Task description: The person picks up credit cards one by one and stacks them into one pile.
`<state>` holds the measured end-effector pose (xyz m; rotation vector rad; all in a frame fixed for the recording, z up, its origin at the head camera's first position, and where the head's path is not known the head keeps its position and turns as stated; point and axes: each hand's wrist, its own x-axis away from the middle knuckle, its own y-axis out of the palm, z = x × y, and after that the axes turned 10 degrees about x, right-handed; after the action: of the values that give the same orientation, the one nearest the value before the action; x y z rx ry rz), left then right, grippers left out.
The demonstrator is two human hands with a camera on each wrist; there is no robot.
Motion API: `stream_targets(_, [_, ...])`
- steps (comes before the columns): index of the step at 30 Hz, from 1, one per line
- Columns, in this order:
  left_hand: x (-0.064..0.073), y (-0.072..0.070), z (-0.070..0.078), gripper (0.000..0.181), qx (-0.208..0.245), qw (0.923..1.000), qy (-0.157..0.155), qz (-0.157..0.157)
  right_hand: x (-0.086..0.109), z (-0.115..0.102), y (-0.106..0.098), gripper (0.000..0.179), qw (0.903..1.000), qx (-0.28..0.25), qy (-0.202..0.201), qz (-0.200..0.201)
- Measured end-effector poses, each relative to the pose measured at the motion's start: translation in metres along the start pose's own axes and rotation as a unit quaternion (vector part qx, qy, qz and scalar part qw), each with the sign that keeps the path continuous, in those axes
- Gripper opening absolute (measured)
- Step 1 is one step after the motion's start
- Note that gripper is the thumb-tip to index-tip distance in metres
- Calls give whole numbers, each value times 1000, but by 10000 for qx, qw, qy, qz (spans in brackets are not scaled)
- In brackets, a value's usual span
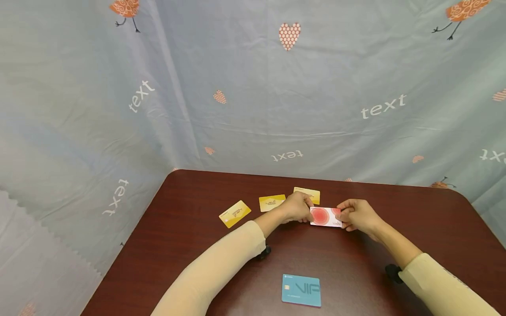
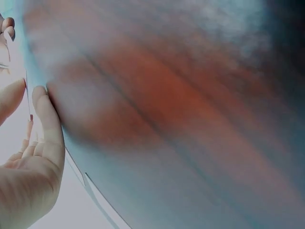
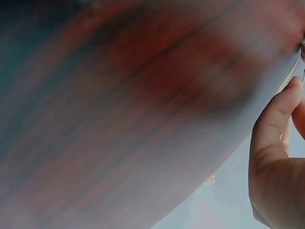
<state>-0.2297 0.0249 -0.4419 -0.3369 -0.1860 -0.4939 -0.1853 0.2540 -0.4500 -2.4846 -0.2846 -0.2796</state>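
Observation:
A white card with red circles (image 1: pixel 325 217) is held by its two short ends above the far part of the table. My left hand (image 1: pixel 294 207) pinches the left end, and my right hand (image 1: pixel 359 217) pinches the right end with the thumb over its face. In the left wrist view, the left hand (image 2: pixel 40 157) is at the left edge, thumb and fingers at the thin card. The right wrist view has the right hand (image 3: pixel 276 157) at its right border, with the card mostly out of frame.
Two yellow cards lie left of my hands, one tilted card (image 1: pixel 235 214) and one nearer card (image 1: pixel 272 202). A third yellow card (image 1: pixel 310 192) is partly covered by the left hand. Closer in lies a blue card (image 1: pixel 301 290) on the dark wooden table (image 1: pixel 178 245). A patterned curtain (image 1: pixel 245 123) hangs behind.

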Motion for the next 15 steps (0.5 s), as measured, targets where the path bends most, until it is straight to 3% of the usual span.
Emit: stream_targets(15, [7, -9, -2, 25, 702, 9972, 101, -220, 7, -8, 4, 37, 9999, -130, -81, 63])
